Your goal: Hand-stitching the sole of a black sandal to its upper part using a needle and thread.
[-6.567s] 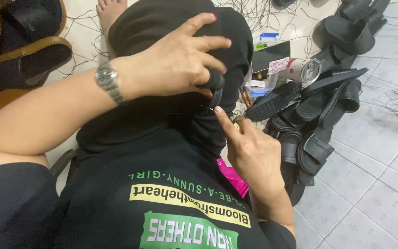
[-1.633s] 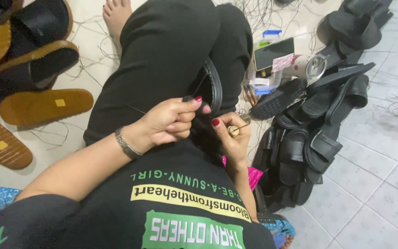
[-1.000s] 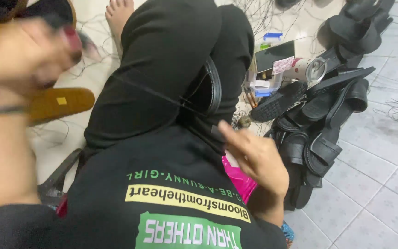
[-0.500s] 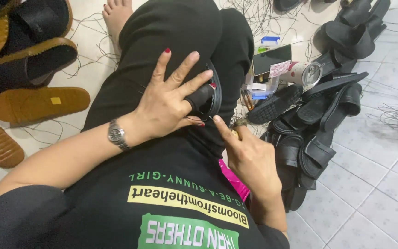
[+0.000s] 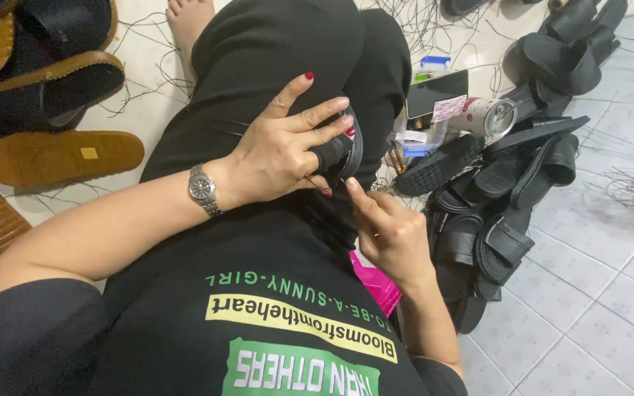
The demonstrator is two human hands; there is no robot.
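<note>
Person seated on a pale tiled floor [image 5: 610,293], legs in black trousers, head camera looking down over the lap.

Left hand [image 5: 288,150]: wristwatch on the wrist, fingers spread and curled over a black sandal strap piece [image 5: 343,150] resting on the thigh. Thumb under it and index to ring fingers over the top, so it is gripping the strap. The pinky points up, free.

Right hand [image 5: 390,235]: just below the left fingertips, loosely curled, index finger extended toward the strap's lower edge. Cannot tell whether it pinches a thread or needle; too small to see.

Beyond the right fingers: heap of black sandals [image 5: 508,198] on the tiles, well packed. Past the left fingertips, near the knee: small clear box [image 5: 420,136] of bits, a dark flat card-like item and a metal-topped can [image 5: 489,117]. Loose black thread scraps [image 5: 420,22] are scattered on the floor further out.

Behind the left wrist side: tan soles [image 5: 64,155] and a black-lined sandal [image 5: 45,92] lying flat, well apart from the hands. Pink packet [image 5: 376,282] under the right forearm.
</note>
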